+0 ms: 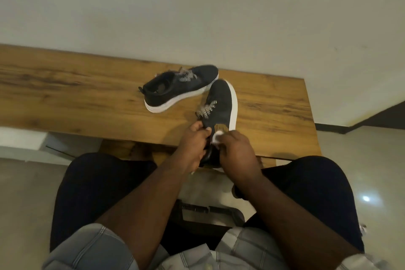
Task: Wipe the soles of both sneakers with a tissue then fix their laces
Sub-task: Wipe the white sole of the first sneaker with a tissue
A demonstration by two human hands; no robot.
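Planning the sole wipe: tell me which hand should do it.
Right hand: it already holds the tissue against the near sneaker. The left hand grips that sneaker's heel, steadying it.

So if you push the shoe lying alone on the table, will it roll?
Probably not: the far shoe rests flat on its wide white sole on the table, so it should slide. Its knit-looking top probably squashes. Its laces look floppy.

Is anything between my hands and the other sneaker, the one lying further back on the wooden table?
Only the near sneaker that both hands hold: its toe points at the far sneaker, close to it. The left hand has an open path over bare table. The right hand holds a white tissue.
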